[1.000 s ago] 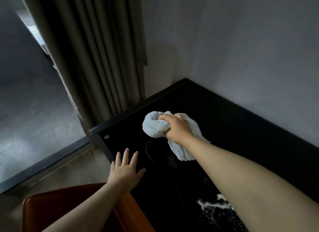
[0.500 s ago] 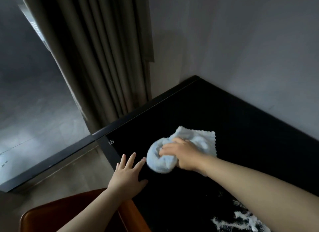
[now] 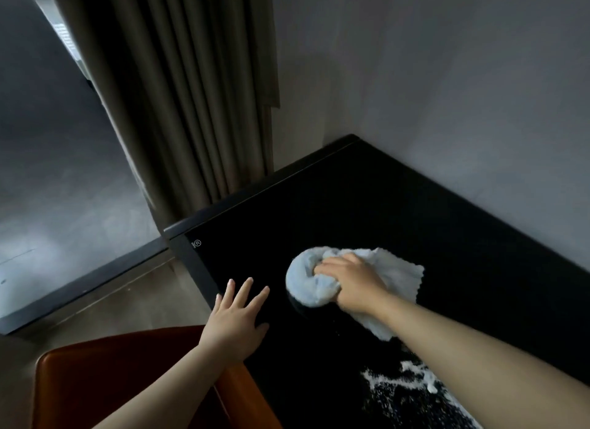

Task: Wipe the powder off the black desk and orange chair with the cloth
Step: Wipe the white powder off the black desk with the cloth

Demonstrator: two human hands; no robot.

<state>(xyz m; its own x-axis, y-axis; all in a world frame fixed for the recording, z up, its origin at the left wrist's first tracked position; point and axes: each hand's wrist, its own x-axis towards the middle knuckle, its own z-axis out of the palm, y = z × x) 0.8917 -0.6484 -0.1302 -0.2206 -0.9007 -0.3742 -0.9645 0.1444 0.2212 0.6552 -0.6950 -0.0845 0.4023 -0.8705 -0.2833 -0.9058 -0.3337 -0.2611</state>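
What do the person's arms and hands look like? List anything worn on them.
Both arms are bare. The left hand and right hand wear no gloves or rings, and the left hand's nails look unpainted. The left forearm and right forearm show no sleeve, watch or bracelet as far as the frame reaches.

My cloth (image 3: 314,290) is pale blue, the surface (image 3: 351,211) is shiny black with white powder (image 3: 402,382) in dots and streaks, the chair (image 3: 127,380) is orange-brown, the curtain (image 3: 191,93) is dull brown, and the wall (image 3: 447,77) is grey.
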